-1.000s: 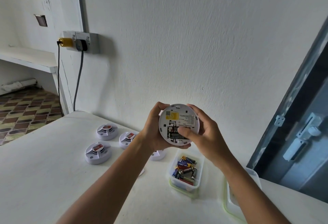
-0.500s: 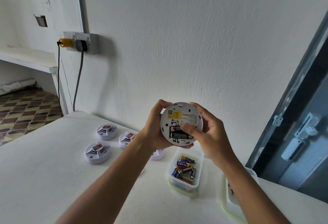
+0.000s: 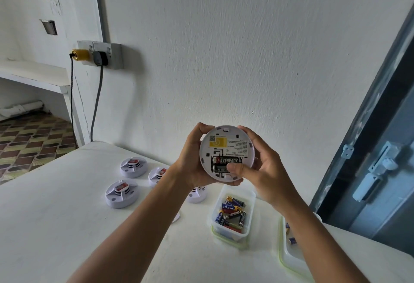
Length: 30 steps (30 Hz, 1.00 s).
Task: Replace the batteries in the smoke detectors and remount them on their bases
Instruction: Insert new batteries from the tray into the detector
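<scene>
Held detector: smoke detector (image 3: 226, 148) raised above the table (image 3: 56, 226), back side toward the camera, battery bay exposed.
Left hand: left hand (image 3: 190, 166) grips the detector's left rim, fingers curled round the top edge and underside.
Right hand: right hand (image 3: 264, 170) grips the right rim; its thumb (image 3: 235, 168) presses on the lower battery.
Batteries in bay: 2 visible; the upper battery (image 3: 228, 160) shows its full "EVEREADY" label.
Change from 0.5 s ago: thumb has shifted lower, uncovering the upper battery; detector held in nearly the same spot.
Other detectors: 3 smoke detectors (image 3: 122, 193) lie on the table left of the arms; a 4th is partly hidden behind the left wrist.
Battery box: clear box (image 3: 251, 213) holding loose batteries, under the held detector.
Second box: container (image 3: 289, 258) at the right, partly hidden by the right forearm.
</scene>
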Tool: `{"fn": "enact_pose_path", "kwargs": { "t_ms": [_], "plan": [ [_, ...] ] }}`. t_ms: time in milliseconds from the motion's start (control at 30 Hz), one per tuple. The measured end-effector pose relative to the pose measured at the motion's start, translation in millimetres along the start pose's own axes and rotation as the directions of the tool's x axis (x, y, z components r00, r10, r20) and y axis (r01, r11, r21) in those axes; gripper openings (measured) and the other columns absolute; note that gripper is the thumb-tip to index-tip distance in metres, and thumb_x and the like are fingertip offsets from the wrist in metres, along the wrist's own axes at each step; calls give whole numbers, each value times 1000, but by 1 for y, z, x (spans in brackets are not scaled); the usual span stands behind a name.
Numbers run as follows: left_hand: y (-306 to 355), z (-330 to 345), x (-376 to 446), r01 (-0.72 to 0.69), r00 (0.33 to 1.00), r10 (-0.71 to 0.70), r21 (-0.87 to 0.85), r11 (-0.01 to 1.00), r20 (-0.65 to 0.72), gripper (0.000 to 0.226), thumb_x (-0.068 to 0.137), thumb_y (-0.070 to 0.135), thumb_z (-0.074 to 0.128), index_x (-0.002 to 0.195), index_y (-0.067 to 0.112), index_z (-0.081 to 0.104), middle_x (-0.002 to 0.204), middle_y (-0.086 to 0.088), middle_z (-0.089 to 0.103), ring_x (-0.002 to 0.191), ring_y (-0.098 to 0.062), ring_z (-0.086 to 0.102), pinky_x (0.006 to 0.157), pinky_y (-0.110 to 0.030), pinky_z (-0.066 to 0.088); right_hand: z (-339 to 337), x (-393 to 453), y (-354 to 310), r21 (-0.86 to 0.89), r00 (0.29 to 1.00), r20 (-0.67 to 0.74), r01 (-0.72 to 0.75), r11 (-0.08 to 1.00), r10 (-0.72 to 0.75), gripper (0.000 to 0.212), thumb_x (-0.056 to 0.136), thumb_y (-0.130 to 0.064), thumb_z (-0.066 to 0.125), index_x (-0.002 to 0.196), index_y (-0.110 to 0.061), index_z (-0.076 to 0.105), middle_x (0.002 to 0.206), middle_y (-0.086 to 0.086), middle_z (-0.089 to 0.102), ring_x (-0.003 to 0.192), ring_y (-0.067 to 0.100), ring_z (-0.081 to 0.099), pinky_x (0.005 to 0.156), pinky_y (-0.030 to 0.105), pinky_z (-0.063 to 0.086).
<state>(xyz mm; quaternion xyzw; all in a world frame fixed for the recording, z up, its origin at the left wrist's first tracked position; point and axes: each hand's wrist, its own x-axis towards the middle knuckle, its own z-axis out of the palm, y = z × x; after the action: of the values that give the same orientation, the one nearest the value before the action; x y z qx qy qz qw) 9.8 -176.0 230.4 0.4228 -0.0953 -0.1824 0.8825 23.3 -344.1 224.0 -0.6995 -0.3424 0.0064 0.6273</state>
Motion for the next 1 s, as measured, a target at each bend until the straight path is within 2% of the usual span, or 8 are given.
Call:
{"fn": "enact_pose_path", "kwargs": {
  "t_ms": [133,267,367,500,900,1000],
  "plan": [
    [2,2,-1,6,1000,-6,0,1000,24,55,72,51,37,92,14,73,93,-14,65,77,-26,60,68,-37,54,2,0,-3,-4,999,-34,32,999,-32,66,77,-5,75,126,-42,48,116,-4,64,105,10,65,82,31,58],
    [2,4,-3,5,1000,-5,-5,1000,23,55,72,51,36,90,15,74,93,-14,65,80,-26,59,68,-37,53,1,1,-4,-22,1000,-6,13,1000,-14,69,71,-22,77,129,-42,46,120,-1,63,107,14,64,82,36,59],
    [3,6,-4,-7,1000,7,-11,1000,8,55,72,51,36,87,16,76,90,-12,67,80,-26,59,67,-37,54,-4,2,-4,-36,999,45,0,999,2,74,74,-10,79,130,-43,44,122,0,61,108,18,64,80,37,59],
    [3,7,-5,-7,1000,7,-13,1000,9,55,73,51,36,87,16,76,90,-13,67,78,-25,60,67,-37,54,-3,2,-4,-31,1000,28,-1,1000,2,73,76,-4,77,132,-38,45,120,2,63,107,17,64,83,39,59],
    [1,10,-6,-25,1000,25,1,1000,5,56,72,51,35,86,16,76,88,-12,67,75,-24,61,67,-36,53,-3,-1,-7,-59,1000,3,-4,998,5,74,75,-6,78,135,-34,45,119,0,64,106,14,64,85,36,58],
    [-1,10,-6,-29,1000,29,6,1000,6,56,73,51,34,85,16,76,88,-11,68,74,-24,63,66,-36,54,-5,-3,-7,-40,1000,21,-7,999,8,69,77,-8,76,133,-35,46,118,-2,65,106,12,65,84,32,58]
  ]
}}
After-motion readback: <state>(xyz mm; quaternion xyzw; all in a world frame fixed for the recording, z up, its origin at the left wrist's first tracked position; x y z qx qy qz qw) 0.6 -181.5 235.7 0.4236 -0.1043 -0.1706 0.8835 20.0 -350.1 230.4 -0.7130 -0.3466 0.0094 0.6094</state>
